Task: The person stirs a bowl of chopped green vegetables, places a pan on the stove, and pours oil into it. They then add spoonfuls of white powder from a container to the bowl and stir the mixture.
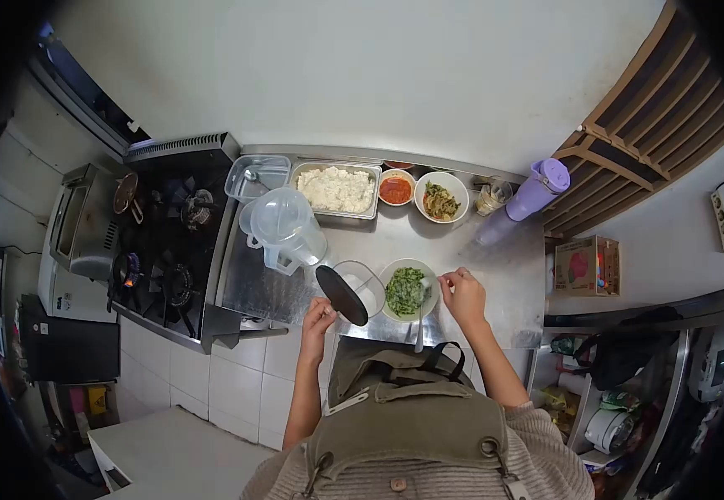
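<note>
We look straight down on a steel table [503, 275] in a small kitchen. Left hand [318, 315], lower centre of the frame, grips the edge of a dark lid [342, 295], tilted up off a clear container [362, 283] that holds something white. Right hand [463, 292], just right of centre, pinches the handle of a spoon [422, 321] whose bowl rests in the bowl of chopped greens [406, 290]; the handle hangs over the table's near edge. The container and the greens bowl stand just beside each other, perhaps touching.

Across the back of the table, upper centre: a tray of white crumbly food [336, 189], a small bowl of red sauce [396, 190], a bowl of mixed vegetables [441, 200], a small jar [493, 197] and a purple bottle [530, 198]. A clear jug [287, 227] stands left of centre, with an empty clear box [258, 177] behind it. The stove [170, 242] fills the left of the frame; one burner seems lit.

Our reading: the step in hand is seasoning or mixing the greens, with the container just opened. The next move likely calls for lifting the spoon across into the container while the left hand holds the lid clear.
</note>
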`<state>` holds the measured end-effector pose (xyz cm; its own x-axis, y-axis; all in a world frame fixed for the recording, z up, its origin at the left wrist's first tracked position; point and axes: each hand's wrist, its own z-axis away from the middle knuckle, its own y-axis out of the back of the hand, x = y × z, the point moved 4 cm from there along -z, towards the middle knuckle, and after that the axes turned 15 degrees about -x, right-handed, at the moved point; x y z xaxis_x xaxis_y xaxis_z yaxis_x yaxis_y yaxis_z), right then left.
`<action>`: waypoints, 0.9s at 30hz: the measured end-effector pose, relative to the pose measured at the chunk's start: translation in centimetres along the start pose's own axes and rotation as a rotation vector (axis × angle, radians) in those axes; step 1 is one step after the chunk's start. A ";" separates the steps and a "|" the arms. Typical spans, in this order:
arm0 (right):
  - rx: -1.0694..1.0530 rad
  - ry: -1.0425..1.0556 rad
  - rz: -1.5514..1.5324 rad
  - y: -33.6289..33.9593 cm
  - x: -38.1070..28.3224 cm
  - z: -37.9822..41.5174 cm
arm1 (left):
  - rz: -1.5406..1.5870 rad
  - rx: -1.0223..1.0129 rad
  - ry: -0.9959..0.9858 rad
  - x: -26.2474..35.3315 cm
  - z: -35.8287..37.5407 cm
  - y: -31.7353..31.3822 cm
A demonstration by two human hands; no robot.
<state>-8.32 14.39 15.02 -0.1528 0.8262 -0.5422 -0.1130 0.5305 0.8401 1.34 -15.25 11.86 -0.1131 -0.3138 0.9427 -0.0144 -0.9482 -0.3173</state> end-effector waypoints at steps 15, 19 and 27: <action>0.114 0.446 0.186 -0.9 -1.4 1.4 | 0.150 -0.028 0.008 1.2 -0.3 -1.5; 0.017 0.400 0.133 -0.3 -1.3 2.0 | 0.220 -0.067 -0.030 0.0 -0.2 -0.5; 0.061 0.324 -0.409 8.5 -11.0 1.2 | 0.197 -0.157 0.024 1.0 -0.4 -2.1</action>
<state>-6.42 10.04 28.16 -0.4054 0.4534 -0.7938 -0.1711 0.8153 0.5531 0.86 -13.57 13.39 -0.1524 -0.4889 0.8589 -0.1435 -0.8489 -0.5087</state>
